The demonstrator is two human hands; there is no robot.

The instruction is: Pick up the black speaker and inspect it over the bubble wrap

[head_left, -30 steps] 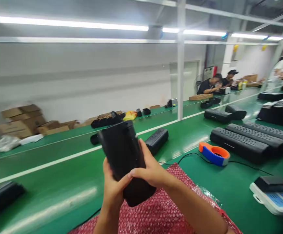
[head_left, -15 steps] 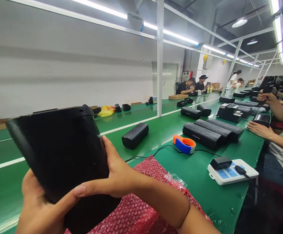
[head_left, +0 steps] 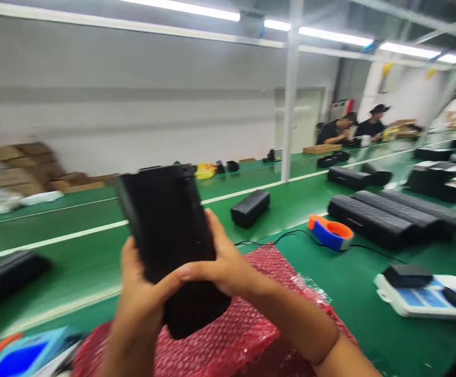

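Currently black portable speaker (head_left: 169, 225) is clamped upright between L hand (head_left: 137, 298) and R hand (head_left: 224, 267), just above red bubble wrap (head_left: 228, 324); smooth casing could slip if grip is eased, w/ drop onto desk (head_left: 349, 288) poss.

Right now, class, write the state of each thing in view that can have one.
Black rectangular casing: held upright in both hands.
Left hand: gripping its side.
Right hand: gripping its other side.
Red bubble wrap: lying on green bench.
White power strip: black adapter on top.
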